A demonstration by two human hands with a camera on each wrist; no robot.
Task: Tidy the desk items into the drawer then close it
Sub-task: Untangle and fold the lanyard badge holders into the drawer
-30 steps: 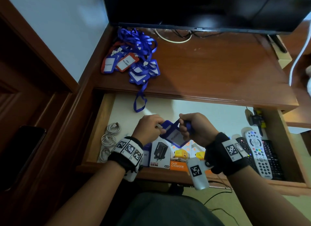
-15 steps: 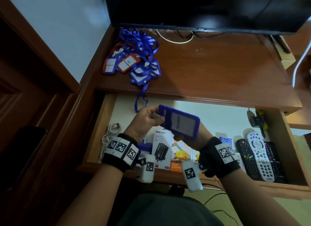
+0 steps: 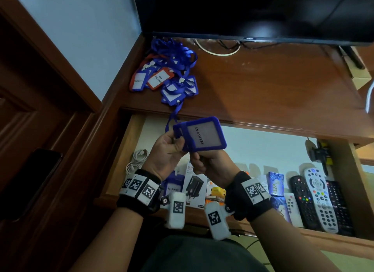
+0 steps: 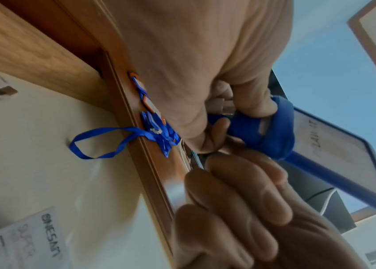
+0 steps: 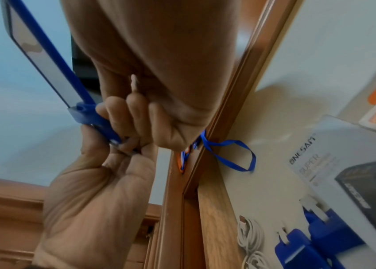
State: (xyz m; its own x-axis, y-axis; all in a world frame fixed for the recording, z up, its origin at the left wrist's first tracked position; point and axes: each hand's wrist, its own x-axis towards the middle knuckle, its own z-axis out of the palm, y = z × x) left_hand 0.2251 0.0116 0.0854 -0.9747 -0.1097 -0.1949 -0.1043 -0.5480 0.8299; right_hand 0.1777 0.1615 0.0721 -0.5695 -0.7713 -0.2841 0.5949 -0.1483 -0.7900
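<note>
Both hands hold a blue badge holder (image 3: 202, 135) labelled PELAWAT above the open drawer (image 3: 125, 154). My left hand (image 3: 175, 143) pinches its clip end between thumb and fingers; the left wrist view shows the clip (image 4: 222, 108) and blue strap there. My right hand (image 3: 201, 159) is under the badge, fingers (image 5: 122, 111) curled on the same end of the badge holder (image 5: 42, 60). A pile of blue and orange badges with lanyards (image 3: 168, 73) lies on the desk's back left.
The drawer holds white cables (image 3: 137, 160), charger boxes (image 3: 195, 185), another blue badge (image 3: 174, 187), soap boxes (image 3: 275, 183) and several remotes (image 3: 319, 200). One lanyard loop (image 3: 172, 117) hangs over the desk edge. A TV (image 3: 253, 12) stands behind.
The hands have lifted the badge holder from low in the drawer and turned it flat, so its label faces up. The left wrist has rolled palm-up.
</note>
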